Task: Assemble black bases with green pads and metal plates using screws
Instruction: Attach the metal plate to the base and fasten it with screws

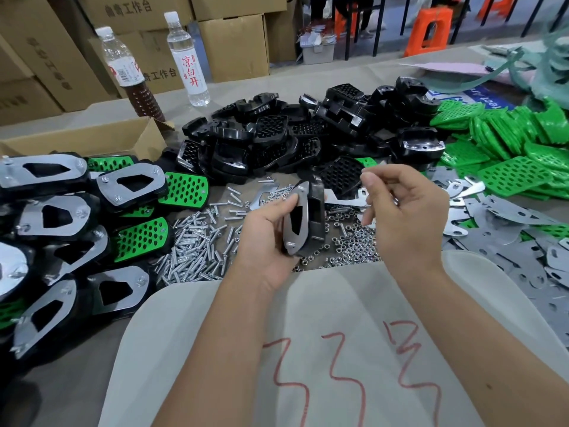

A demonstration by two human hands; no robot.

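A person's two bare hands work above a grey worktop (77, 380) crowded with parts. The left hand (268, 241) grips a black plastic base (315, 217) held on edge, with a shiny metal plate with a cut-out window (297, 217) lying against its near face; thumb and fingers curl round the pair. The right hand (406, 217), just beside it and not touching, has its fingers curled, pinching something thin and too small to make out. Beneath the hands lie a heap of silver screws (197, 241) and a scatter of small silver nuts (354, 241). To the left sit finished assemblies of black, green and metal (132, 186). Behind is a pile of loose black bases (277, 140), to the right flat green perforated pads (508, 143) and loose metal plates (508, 211). Two plastic bottles (187, 60) stand at the back
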